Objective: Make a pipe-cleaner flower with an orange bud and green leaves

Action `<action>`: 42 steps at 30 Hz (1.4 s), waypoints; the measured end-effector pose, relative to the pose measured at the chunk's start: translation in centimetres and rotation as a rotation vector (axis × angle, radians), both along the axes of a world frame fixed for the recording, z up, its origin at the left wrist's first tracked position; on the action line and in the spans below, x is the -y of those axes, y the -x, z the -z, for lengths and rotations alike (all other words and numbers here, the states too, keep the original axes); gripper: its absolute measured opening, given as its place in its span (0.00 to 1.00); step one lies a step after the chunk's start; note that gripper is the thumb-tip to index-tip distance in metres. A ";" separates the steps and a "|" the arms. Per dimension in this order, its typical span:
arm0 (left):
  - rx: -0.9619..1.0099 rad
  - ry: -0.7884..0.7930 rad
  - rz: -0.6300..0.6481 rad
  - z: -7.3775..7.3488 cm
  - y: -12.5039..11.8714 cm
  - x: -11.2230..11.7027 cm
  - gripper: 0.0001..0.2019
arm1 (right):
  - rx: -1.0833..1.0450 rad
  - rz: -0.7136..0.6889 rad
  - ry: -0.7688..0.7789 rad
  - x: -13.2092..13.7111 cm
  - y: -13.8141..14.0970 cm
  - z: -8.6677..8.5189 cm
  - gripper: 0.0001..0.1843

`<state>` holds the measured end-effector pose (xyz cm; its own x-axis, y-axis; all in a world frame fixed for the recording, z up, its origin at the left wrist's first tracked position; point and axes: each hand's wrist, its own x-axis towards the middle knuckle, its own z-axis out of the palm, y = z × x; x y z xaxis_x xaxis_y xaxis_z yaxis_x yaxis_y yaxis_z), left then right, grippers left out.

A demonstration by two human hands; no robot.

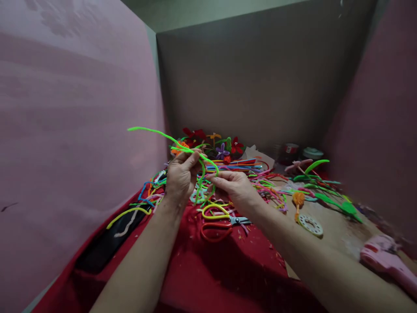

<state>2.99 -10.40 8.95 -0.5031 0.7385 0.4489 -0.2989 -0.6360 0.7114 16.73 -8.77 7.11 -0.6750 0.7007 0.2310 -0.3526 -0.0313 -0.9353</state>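
Bright green pipe cleaners are pinched in my left hand, between thumb and fingers. One long end points up to the left, and others bend down on the right side of the hand. My right hand has thumb and fingertips closed on a curved, hanging part of the same green pipe cleaners. Just below my hands lie scissors with one yellow and one red handle, their blades toward the right. How the green strands join is hidden by my left fingers.
Loose coloured pipe cleaners cover the red cloth. Pipe-cleaner flowers stand at the back. At right are a pink glue gun, a round holed disc and cardboard. A dark flat object lies left, beside the pink wall.
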 end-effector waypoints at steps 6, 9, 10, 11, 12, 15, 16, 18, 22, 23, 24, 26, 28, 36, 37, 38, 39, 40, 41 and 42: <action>-0.149 0.157 0.106 1.0 -0.9 0.0 0.10 | -0.238 0.117 0.201 -0.7 -3.3 -1.5 0.08; -0.264 0.246 0.163 1.6 -1.1 -0.1 0.13 | -0.315 0.190 0.328 -2.0 -6.1 -1.9 0.06; -0.303 0.260 0.167 1.9 -1.3 -0.2 0.13 | -0.343 0.202 0.367 -2.5 -7.0 -1.8 0.04; -0.338 0.273 0.171 2.1 -1.5 -0.3 0.12 | -0.373 0.204 0.385 -3.0 -7.7 -1.7 0.04; -0.366 0.285 0.173 2.3 -1.7 -0.3 0.11 | -0.408 0.212 0.387 -3.4 -8.4 -1.4 0.05; -0.429 0.320 0.188 3.0 -2.3 -0.6 0.09 | -0.409 0.219 0.371 -4.0 -9.2 -0.2 0.09; -0.456 0.325 0.200 3.2 -2.5 -0.6 0.08 | -0.355 0.207 0.387 -4.0 -9.2 0.4 0.11; -0.530 0.331 0.221 3.4 -2.9 -0.5 0.07 | -0.248 0.192 0.419 -3.6 -8.9 1.5 0.11; -0.621 0.377 0.237 3.4 -4.0 -0.1 0.07 | -0.108 0.166 0.431 -2.3 -8.4 3.3 0.07; -0.645 0.381 0.250 3.4 -4.3 0.0 0.07 | -0.093 0.160 0.444 -2.1 -8.4 3.7 0.07; -0.674 0.379 0.265 3.4 -4.6 0.1 0.08 | -0.084 0.158 0.460 -1.9 -8.4 3.9 0.07; -0.726 0.362 0.300 3.4 -5.1 0.3 0.08 | -0.089 0.167 0.478 -1.7 -8.4 4.3 0.08; -0.732 0.366 0.344 3.7 -5.4 0.4 0.07 | -0.113 0.175 0.477 -1.6 -8.4 4.6 0.09; -0.562 0.480 0.595 4.7 -6.5 0.5 0.11 | -0.124 0.204 0.357 -1.0 -8.0 5.1 0.07; -0.534 0.477 0.612 4.7 -6.6 0.5 0.12 | -0.121 0.222 0.351 -0.9 -8.0 5.2 0.08; -0.506 0.477 0.630 4.7 -6.8 0.6 0.13 | -0.113 0.225 0.344 -0.9 -8.1 5.2 0.08; -0.485 0.485 0.650 4.6 -6.9 0.7 0.13 | -0.104 0.211 0.338 -0.8 -8.1 5.2 0.08; -0.469 0.496 0.665 4.6 -7.0 0.8 0.12 | -0.095 0.186 0.333 -0.8 -8.2 5.2 0.07; -0.460 0.509 0.680 4.5 -7.1 0.9 0.11 | -0.085 0.157 0.333 -0.7 -8.3 5.2 0.06; -0.455 0.520 0.687 4.5 -7.1 0.9 0.10 | -0.079 0.134 0.336 -0.6 -8.3 5.1 0.05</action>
<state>10.13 -11.31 4.41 0.2525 0.9672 0.0284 -0.1144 0.0007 0.9934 25.07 -8.14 2.03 -0.5612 0.8274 0.0210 -0.4455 -0.2805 -0.8502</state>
